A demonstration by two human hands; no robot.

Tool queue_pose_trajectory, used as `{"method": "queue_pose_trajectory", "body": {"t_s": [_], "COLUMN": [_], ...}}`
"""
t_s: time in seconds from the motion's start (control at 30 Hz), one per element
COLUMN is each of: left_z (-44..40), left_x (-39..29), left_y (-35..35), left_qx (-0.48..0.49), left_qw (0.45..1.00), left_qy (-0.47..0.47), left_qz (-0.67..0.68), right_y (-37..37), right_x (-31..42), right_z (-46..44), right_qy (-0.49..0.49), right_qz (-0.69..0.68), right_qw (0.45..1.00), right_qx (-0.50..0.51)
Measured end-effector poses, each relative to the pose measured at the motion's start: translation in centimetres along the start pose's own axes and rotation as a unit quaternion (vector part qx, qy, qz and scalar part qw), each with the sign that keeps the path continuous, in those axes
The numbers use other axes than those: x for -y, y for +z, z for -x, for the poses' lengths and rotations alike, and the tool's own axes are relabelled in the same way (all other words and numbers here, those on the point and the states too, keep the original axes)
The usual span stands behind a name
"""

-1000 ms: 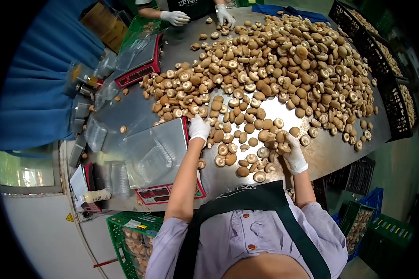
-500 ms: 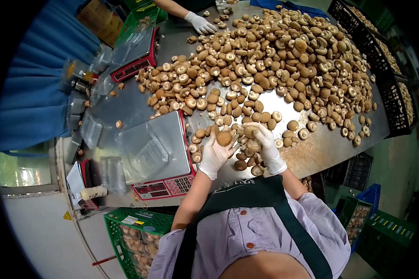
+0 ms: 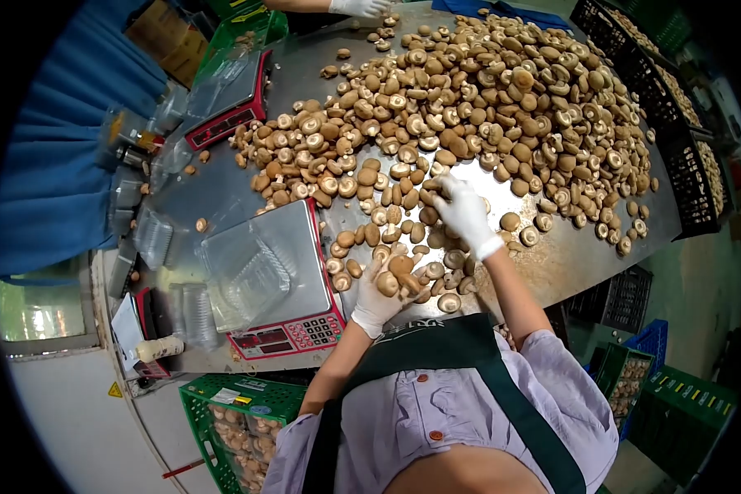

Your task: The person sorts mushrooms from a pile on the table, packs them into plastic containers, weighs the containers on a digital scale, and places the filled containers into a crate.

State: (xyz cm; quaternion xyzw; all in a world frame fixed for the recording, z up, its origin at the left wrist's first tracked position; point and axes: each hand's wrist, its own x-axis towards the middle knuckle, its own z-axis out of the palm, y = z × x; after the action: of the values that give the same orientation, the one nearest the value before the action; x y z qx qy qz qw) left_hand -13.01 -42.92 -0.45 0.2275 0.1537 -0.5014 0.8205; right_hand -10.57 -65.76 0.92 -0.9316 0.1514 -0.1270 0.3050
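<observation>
My left hand (image 3: 375,303), in a white glove, is palm up and cupped around several brown shiitake mushrooms (image 3: 401,265) near the table's front edge. My right hand (image 3: 464,216), also gloved, is farther forward, palm down. Its fingers are bent against a shiitake mushroom (image 3: 430,196) at the near side of the big mushroom pile (image 3: 519,107); the fingertips are partly hidden. Loose mushrooms lie between and under both hands. Left of my left hand stands a red-rimmed digital scale (image 3: 298,239), with a clear plastic tray (image 3: 259,284) on its plate.
Another scale (image 3: 226,119) stands at the far left, beside stacked clear trays (image 3: 155,235). A co-worker's gloved hand (image 3: 361,6) is at the top edge. Black crates (image 3: 690,185) of mushrooms line the right side. A green crate (image 3: 243,391) with packed mushrooms sits below the table.
My right hand has moved forward from beside my left hand to the pile. More mushrooms now lie in my left hand. The co-worker's hand has moved back toward the top edge.
</observation>
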Motion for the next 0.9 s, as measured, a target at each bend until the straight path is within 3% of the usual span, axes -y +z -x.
{"method": "queue_pose_trajectory", "body": {"t_s": [0.1,0.17,0.23,0.27,0.33,0.4,0.47,0.53,0.6,0.63,0.67,0.73,0.77,0.8,0.83,0.87,0.9], "left_z": [-0.8,-0.9,-0.2,-0.5,-1.1,-0.5,-0.4,-1.3,-1.1,-1.5,-1.6,-1.1,-1.0,-1.0,-0.9,-1.0,-0.9], "left_x": [0.6,1.1,1.1,0.9,0.5,0.7,0.5,0.7,0.6,0.9,1.1,1.2,0.9,0.5,0.2,0.4,0.7], "left_y": [-2.3,-2.6,-0.8,-1.1,-1.2,-0.3,0.4,-0.9,-1.0,-2.1,-5.0,-4.7,-4.8,-4.9,-5.0,-4.9,-4.3], "left_qx": [0.110,0.106,0.094,0.095,0.077,0.043,0.058,0.072,0.049,0.092,0.116,0.106,0.107,0.152,0.180,0.181,0.165], "left_qw": [0.994,0.945,0.923,0.923,0.994,0.994,0.992,0.987,0.990,0.988,0.946,0.990,0.990,0.891,0.677,0.677,0.778], "left_qy": [0.006,0.104,0.131,0.133,-0.056,-0.045,-0.066,-0.048,-0.004,0.023,0.082,0.025,0.021,0.148,0.258,0.257,0.214], "left_qz": [-0.006,-0.291,-0.350,-0.349,-0.052,-0.085,-0.093,-0.133,-0.130,-0.122,-0.290,-0.086,-0.086,-0.401,-0.665,-0.665,-0.567], "right_y": [3.5,4.3,4.1,4.0,2.8,1.2,-0.1,-2.4,-1.8,-2.4,-2.5,-3.0,-3.3,-3.6,-3.8,-3.9,-3.9], "right_x": [-4.8,-5.7,-5.8,-5.9,-4.7,-2.3,0.0,2.9,4.1,4.6,4.7,4.6,4.5,4.4,4.3,4.2,4.0], "right_z": [-2.8,-3.6,-4.1,-3.9,-2.5,-0.4,2.6,5.2,8.9,9.3,9.9,10.5,10.7,10.7,10.6,10.6,10.5], "right_qy": [-0.068,-0.113,-0.054,-0.057,0.000,0.082,0.033,-0.179,-0.178,-0.192,-0.207,-0.184,-0.181,-0.171,-0.161,-0.160,-0.142], "right_qz": [0.108,0.117,0.081,0.082,-0.021,-0.183,-0.156,-0.133,-0.098,-0.116,-0.160,-0.192,-0.192,-0.215,-0.239,-0.240,-0.302], "right_qw": [0.991,0.986,0.990,0.990,1.000,0.979,0.986,0.971,0.974,0.966,0.955,0.946,0.947,0.941,0.934,0.934,0.920], "right_qx": [0.035,0.021,0.099,0.099,0.013,0.025,0.043,0.089,0.097,0.129,0.142,0.184,0.182,0.197,0.211,0.210,0.204]}}
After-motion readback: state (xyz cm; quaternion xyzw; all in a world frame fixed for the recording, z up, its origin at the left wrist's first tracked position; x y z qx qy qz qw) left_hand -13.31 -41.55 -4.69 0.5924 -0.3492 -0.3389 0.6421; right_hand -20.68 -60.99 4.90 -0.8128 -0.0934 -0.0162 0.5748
